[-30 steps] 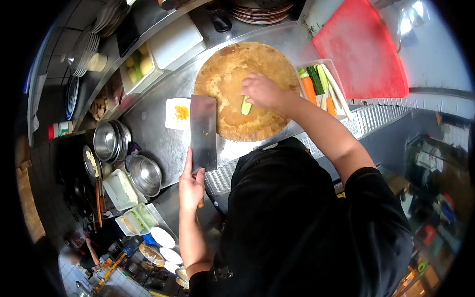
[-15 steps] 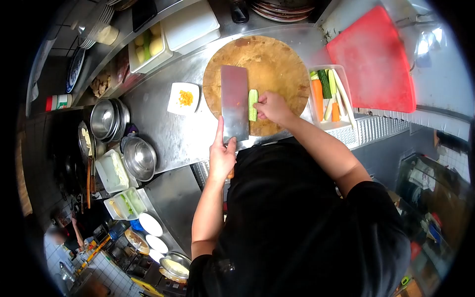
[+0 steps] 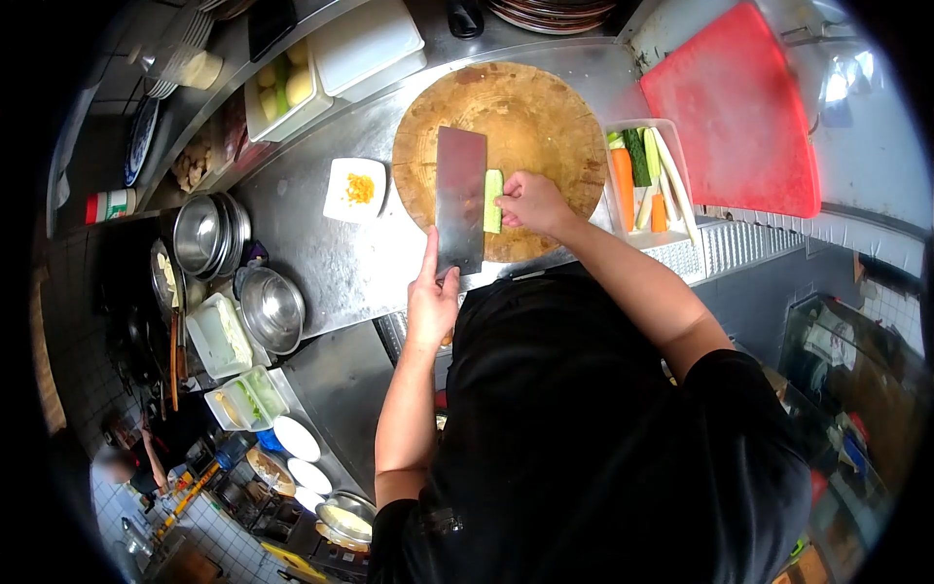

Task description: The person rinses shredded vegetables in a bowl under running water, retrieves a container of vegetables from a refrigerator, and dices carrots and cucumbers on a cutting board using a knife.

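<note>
My left hand point(image 3: 431, 310) grips a cleaver point(image 3: 461, 200) by its handle, index finger stretched along the broad blade. The blade lies over the left part of the round wooden chopping board point(image 3: 545, 107). Against the blade's right edge is a pale green cucumber piece point(image 3: 493, 201), lying lengthwise. My right hand point(image 3: 533, 204) pinches that piece from its right side with thumb and fingers. A small white dish point(image 3: 341, 204) with chopped orange bits point(image 3: 360, 188) sits left of the board.
To the right, a clear tub point(image 3: 614, 222) holds carrot, cucumber and pale sticks, near a red cutting board point(image 3: 730, 117). Lidded containers point(image 3: 365, 44) and stacked plates point(image 3: 550, 18) stand behind. Steel bowls point(image 3: 272, 310) are on the left. Another person point(image 3: 146, 467) is far at lower left.
The view has shifted slightly. The cleaver has moved a little to the right over the board, and its blade looks darker. My right hand still pinches the cucumber piece.
</note>
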`<state>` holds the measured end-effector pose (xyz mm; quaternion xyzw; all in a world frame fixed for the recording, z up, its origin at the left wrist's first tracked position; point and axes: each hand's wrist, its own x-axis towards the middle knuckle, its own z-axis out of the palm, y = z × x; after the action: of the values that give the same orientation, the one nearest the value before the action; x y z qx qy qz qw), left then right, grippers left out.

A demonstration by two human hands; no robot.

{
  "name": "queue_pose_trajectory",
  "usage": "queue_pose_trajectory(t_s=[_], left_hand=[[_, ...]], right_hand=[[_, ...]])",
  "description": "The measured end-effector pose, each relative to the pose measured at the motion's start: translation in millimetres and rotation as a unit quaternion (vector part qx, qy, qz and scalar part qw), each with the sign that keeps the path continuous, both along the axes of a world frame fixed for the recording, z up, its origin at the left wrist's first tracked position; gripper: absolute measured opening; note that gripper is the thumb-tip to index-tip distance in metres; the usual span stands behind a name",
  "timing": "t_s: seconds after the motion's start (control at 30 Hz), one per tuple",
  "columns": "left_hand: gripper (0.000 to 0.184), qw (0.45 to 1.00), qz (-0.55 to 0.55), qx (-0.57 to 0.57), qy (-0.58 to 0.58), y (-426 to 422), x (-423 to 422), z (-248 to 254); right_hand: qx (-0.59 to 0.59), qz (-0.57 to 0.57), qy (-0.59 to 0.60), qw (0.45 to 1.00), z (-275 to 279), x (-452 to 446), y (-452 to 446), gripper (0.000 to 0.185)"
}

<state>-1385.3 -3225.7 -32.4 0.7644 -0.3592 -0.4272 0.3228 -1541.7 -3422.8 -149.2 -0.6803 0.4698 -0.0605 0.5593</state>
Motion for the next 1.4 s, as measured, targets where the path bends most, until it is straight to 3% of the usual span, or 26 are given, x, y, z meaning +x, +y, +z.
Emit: queue_pose_trajectory(t_s=[0.27, 0.4, 0.43, 0.53, 0.7, 1.03, 1.4], left_hand=[[0.078, 1.0, -0.018, 0.001, -0.012, -9.8, 4.8, -4.9], [0.079, 0.997, -0.04, -0.03, -0.051, -12.1, 8.7, -15.5], [0.079, 0.995, -0.049, -0.044, -0.068, -12.1, 10.7, -21.3], [0.08, 0.999, -0.033, -0.03, -0.027, -11.3, 15.0, -33.6], [0.081, 0.998, -0.001, -0.04, 0.048, -15.7, 16.6, -36.2], [0.084, 0.983, 0.036, -0.012, 0.179, -20.4, 25.1, -39.6], [0.084, 0.974, 0.041, -0.016, 0.221, -18.5, 28.6, -44.5]], right_hand=[[0.002, 0.011, 0.003, 1.0, -6.4, -1.1, -1.6, 0.023], [0.16, -0.15, -0.11, 0.969, 30.8, -0.6, 9.1, 0.023], [0.1, -0.109, -0.087, 0.985, 20.5, -1.0, 6.9, 0.022], [-0.006, -0.027, -0.038, 0.999, -1.4, -2.2, -0.1, 0.019], [0.17, -0.098, -0.088, 0.977, 36.3, -2.7, 3.5, 0.02], [0.176, -0.11, -0.089, 0.974, 27.4, -0.3, 3.5, 0.017], [0.18, -0.11, -0.106, 0.972, 22.8, -2.5, 4.6, 0.017]])
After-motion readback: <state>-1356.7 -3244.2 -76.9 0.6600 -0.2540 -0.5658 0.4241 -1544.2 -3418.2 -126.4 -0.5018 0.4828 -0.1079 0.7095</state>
